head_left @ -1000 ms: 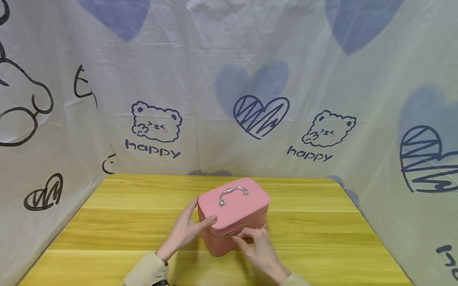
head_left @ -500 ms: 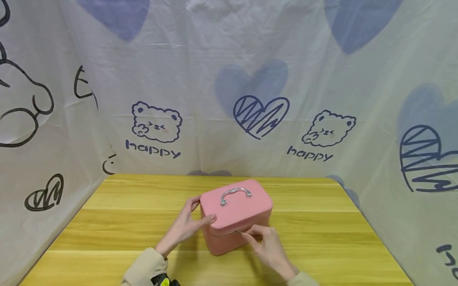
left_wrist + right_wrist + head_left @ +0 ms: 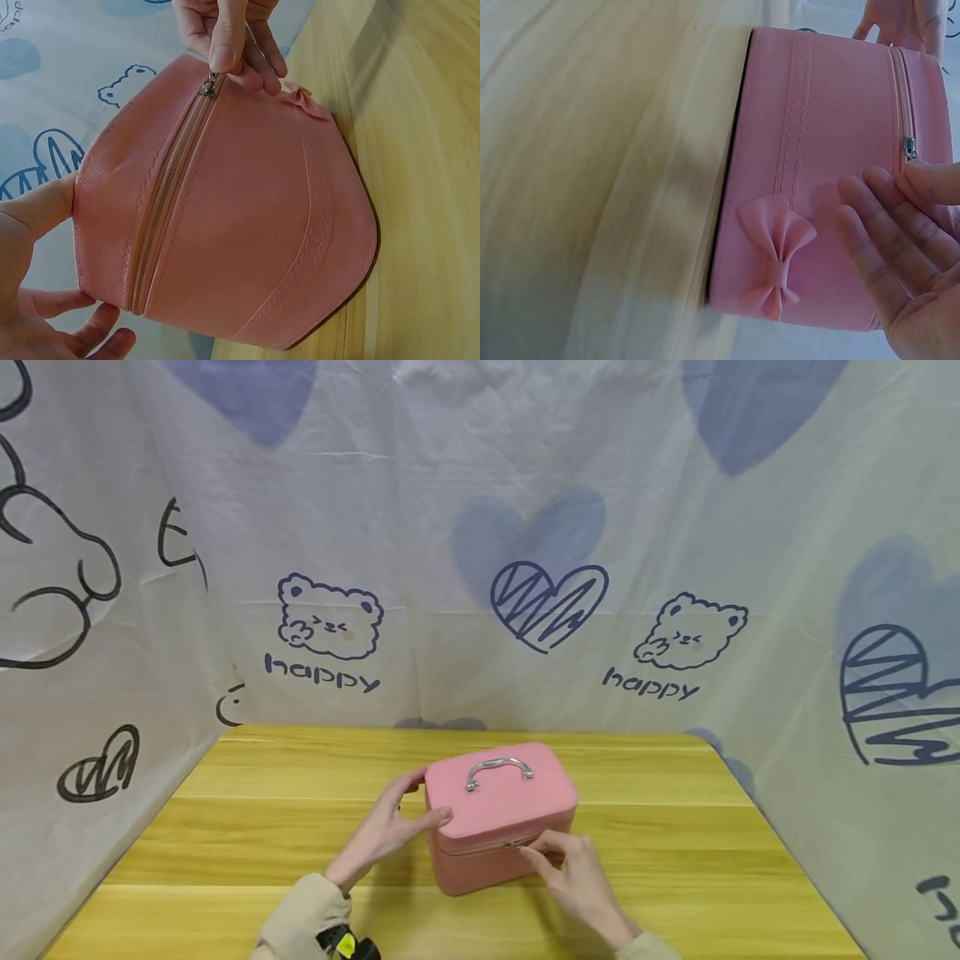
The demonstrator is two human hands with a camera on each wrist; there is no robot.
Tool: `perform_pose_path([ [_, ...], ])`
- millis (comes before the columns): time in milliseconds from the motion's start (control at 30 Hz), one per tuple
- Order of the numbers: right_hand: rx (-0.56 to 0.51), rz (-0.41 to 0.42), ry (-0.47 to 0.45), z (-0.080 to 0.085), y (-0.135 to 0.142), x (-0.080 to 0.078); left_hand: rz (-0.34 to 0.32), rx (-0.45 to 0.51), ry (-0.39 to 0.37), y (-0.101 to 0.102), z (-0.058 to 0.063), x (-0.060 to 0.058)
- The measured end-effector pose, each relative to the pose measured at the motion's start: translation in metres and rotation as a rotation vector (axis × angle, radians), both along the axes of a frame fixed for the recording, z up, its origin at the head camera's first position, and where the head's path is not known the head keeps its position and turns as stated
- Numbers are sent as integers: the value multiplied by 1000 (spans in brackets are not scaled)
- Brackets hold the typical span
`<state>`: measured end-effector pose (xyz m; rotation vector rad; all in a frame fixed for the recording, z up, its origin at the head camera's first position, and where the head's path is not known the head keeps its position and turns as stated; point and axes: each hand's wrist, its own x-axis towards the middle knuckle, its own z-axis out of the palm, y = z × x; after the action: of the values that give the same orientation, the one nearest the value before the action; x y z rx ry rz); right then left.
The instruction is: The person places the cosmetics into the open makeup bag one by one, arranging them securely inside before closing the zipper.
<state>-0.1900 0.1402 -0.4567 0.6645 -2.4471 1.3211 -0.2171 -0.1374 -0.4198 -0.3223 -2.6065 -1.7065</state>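
A pink cosmetic case [image 3: 510, 814] stands upright on the table, with a silver handle [image 3: 498, 763] arched over its lid. My left hand [image 3: 384, 828] grips its near-left corner, thumb on the lid and fingers against the side. Between thumb and forefinger, my right hand [image 3: 581, 872] pinches the zipper pull on the case's front; the other fingers spread loosely in the right wrist view. The metal zipper slider [image 3: 208, 88] sits near the right end of the zipper track [image 3: 171, 180] in the left wrist view. A pink bow [image 3: 777, 262] decorates the front below.
The wooden table [image 3: 690, 835] has light yellow planks around the case. A white cloth [image 3: 450, 460] printed with hearts, bears and "happy" hangs behind and at both sides. On the left wrist is a black device [image 3: 347, 943] with a yellow spot.
My right hand has moved rightward, taking the zipper slider along the case's front seam. The case has turned slightly and shifted a little right; my left hand stays on its corner.
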Motion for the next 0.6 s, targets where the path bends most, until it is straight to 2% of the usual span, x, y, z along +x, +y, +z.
perform_pose_path([
  [367,18,-1,62,-1,9,-2,-17,-10,0,-3,1,-3],
  [600,-2,-68,25,-1,20,-1,-29,12,8,-3,1,-4],
])
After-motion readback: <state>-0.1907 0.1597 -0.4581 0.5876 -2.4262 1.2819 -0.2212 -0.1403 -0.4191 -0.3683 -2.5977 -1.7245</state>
